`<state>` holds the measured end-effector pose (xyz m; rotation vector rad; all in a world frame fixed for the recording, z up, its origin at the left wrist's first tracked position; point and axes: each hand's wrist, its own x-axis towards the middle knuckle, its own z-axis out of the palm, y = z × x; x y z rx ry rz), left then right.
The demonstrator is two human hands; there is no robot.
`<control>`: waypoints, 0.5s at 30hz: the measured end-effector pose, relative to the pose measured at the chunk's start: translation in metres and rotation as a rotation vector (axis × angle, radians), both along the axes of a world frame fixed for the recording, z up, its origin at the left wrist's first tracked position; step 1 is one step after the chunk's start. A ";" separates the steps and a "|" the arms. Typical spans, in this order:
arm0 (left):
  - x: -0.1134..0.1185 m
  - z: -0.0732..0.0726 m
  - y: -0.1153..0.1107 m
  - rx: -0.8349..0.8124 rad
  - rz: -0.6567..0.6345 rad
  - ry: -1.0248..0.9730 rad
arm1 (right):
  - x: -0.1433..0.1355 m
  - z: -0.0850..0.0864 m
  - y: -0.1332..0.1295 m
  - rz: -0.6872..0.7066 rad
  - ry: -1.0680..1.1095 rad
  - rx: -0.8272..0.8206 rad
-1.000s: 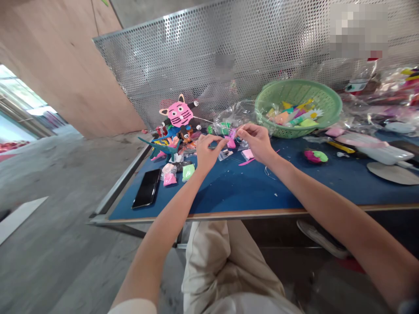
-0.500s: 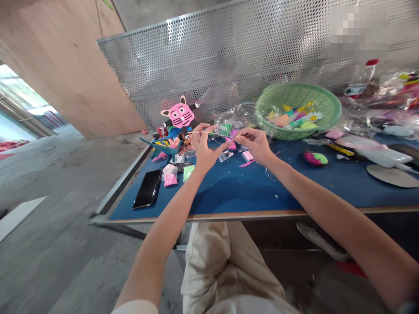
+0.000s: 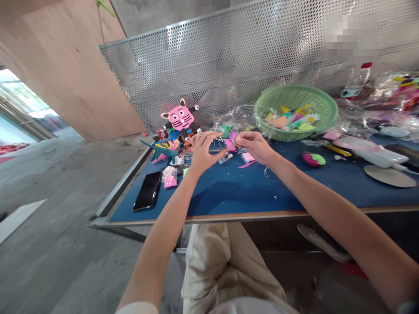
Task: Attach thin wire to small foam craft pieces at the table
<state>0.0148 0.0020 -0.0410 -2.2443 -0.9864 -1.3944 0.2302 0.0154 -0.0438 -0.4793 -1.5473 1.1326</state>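
My left hand (image 3: 205, 152) is raised above the back of the blue table, its thumb and fingers spread apart. A thin pale thread (image 3: 214, 149) passes in loose loops by its fingers. To the right, my right hand (image 3: 253, 145) pinches thumb and forefinger together at the thread's other side; the exact grip is too small to make out. Behind and between the hands lie small bags of green, purple and pink clay (image 3: 231, 144). A pink cat-face figure (image 3: 180, 117) stands behind my left hand.
A green basket (image 3: 296, 131) with colourful pieces stands at the back right. A phone (image 3: 146, 191) and pink clay bag (image 3: 170, 178) lie left. On the right are a magenta and green lump (image 3: 313, 159), a yellow cutter (image 3: 338, 150) and a bottle (image 3: 356, 83). Perforated metal (image 3: 193, 65) rises behind.
The thread, stretched straight between my hands before, now hangs in slack loops. My left hand has shifted slightly down and turned a little; my right hand stays pinched in nearly the same place.
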 end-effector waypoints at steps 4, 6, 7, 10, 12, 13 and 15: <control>-0.004 0.002 0.000 -0.005 0.019 -0.022 | 0.003 0.002 -0.001 0.073 -0.058 -0.084; -0.006 0.002 0.000 0.000 0.022 -0.019 | 0.003 0.002 -0.001 0.095 -0.104 -0.104; -0.007 0.002 0.000 0.002 0.020 -0.006 | 0.003 0.002 -0.002 0.102 -0.121 -0.111; -0.009 0.000 0.002 -0.006 -0.001 0.026 | 0.003 0.003 -0.003 0.112 -0.123 -0.132; -0.009 0.000 0.005 -0.042 -0.026 0.022 | 0.003 0.004 -0.003 0.127 -0.082 -0.151; -0.009 0.001 0.006 -0.080 -0.050 0.016 | 0.004 0.005 -0.003 0.140 -0.055 -0.163; -0.009 0.002 0.008 -0.214 -0.138 -0.001 | 0.007 0.007 -0.001 0.159 0.005 -0.196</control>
